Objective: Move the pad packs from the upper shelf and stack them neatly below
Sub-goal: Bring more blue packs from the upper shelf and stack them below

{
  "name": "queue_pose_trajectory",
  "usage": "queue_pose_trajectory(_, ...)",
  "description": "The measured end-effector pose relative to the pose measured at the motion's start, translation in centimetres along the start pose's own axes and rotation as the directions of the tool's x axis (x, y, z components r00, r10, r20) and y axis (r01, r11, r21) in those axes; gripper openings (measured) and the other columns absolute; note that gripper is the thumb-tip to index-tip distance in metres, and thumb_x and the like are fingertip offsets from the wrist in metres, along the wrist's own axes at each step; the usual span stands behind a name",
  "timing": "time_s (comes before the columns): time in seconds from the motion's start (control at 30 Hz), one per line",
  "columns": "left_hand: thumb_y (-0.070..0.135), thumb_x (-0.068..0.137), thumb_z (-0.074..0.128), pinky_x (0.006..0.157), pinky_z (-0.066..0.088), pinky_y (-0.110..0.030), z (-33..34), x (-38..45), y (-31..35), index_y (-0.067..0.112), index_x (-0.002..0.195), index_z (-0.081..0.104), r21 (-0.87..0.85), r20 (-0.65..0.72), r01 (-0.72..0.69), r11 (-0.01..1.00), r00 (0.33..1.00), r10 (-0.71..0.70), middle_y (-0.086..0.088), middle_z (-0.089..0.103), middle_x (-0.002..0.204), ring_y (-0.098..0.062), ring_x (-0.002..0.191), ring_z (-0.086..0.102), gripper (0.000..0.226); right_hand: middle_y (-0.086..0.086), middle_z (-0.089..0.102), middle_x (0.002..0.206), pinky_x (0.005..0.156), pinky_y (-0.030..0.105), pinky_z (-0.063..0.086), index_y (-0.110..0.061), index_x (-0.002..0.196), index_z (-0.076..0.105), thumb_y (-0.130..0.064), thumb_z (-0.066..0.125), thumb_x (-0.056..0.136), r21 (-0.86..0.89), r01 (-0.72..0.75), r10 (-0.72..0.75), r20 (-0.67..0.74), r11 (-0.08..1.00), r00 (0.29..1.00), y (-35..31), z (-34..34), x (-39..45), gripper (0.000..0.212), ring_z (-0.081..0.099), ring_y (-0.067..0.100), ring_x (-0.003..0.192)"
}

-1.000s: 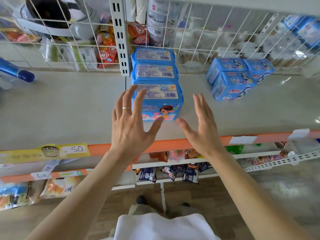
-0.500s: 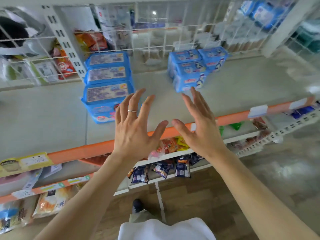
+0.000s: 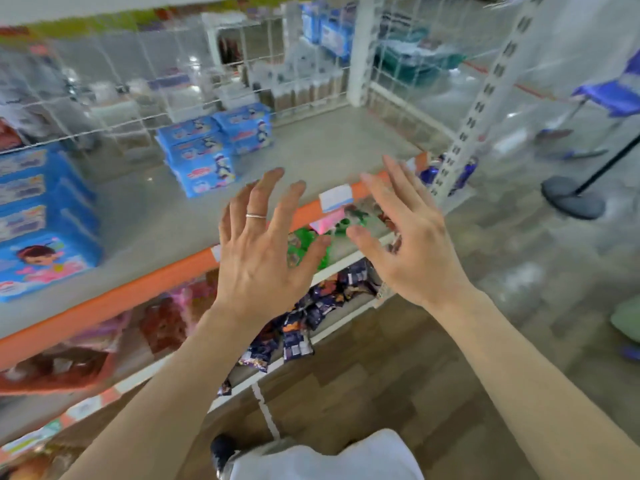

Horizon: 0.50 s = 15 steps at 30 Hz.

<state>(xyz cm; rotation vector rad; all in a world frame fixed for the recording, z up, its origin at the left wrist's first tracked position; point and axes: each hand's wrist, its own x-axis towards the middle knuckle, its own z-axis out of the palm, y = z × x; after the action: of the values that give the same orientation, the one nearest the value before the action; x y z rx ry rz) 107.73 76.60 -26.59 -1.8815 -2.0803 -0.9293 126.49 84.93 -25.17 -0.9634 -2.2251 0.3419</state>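
A row of large blue pad packs (image 3: 38, 220) lies at the far left of the grey shelf (image 3: 311, 161). A cluster of smaller blue pad packs (image 3: 211, 147) sits further back, in front of the wire grid. My left hand (image 3: 263, 247), with a ring, hovers with spread fingers over the shelf's orange front edge (image 3: 145, 292). My right hand (image 3: 408, 240) is beside it, also spread, holding nothing. Both hands are apart from every pack. More blue packs (image 3: 325, 32) show behind the grid higher up. The view is blurred.
Lower shelves hold dark snack packets (image 3: 298, 330) and green and pink items. A white slotted upright (image 3: 481, 98) ends the shelf at right. Beyond it stand a blue chair (image 3: 609, 95) and a black pole base (image 3: 571, 199) on the floor.
The view has swung to the right, so the pad packs have slid left in the frame. Both hands stayed spread and empty, now over the shelf's front edge rather than by the big packs.
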Motion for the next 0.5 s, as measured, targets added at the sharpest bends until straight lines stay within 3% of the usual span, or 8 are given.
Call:
queue_pose_trajectory(0.13,0.054,0.091,0.052,0.105,0.037,-0.054,1.2,1.0,5.0,0.019,0.14,0.047,-0.03,-0.001,-0.063,0.998,0.998,0.063,-0.007,0.036,0.154,-0.036,0.135,0.037,0.061,0.006,0.026,0.164,0.123,0.046,0.019,-0.022,0.148,0.046,-0.058,0.048,0.094,-0.03,-0.035,0.033,-0.057,0.999,0.998,2.9,-4.5,-1.9,0.066,0.018,0.023,0.153)
queue_pose_trajectory(0.33,0.054,0.093,0.054,0.106,0.036,-0.056,1.2,3.3,9.2,0.014,0.14,0.05,-0.057,-0.062,-0.186,0.981,0.981,0.183,-0.01,0.039,0.152,-0.036,0.134,0.038,0.061,0.003,0.023,0.165,0.123,0.049,0.019,-0.023,0.149,0.045,-0.058,0.048,0.094,-0.049,-0.053,0.047,-0.112,0.997,0.993,5.0,-8.7,-2.3,0.066,0.015,0.023,0.154)
queue_pose_trajectory(0.5,0.054,0.095,0.054,0.107,0.034,-0.053,-0.3,7.7,10.7,0.011,0.14,0.052,0.021,-0.154,-0.319,0.947,0.935,0.319,-0.015,0.042,0.15,-0.038,0.132,0.042,0.062,0.004,0.024,0.165,0.122,0.053,0.02,-0.02,0.149,0.045,-0.059,0.048,0.094,-0.085,-0.017,0.003,-0.169,0.996,0.986,4.9,-11.3,0.4,0.067,0.017,0.026,0.153)
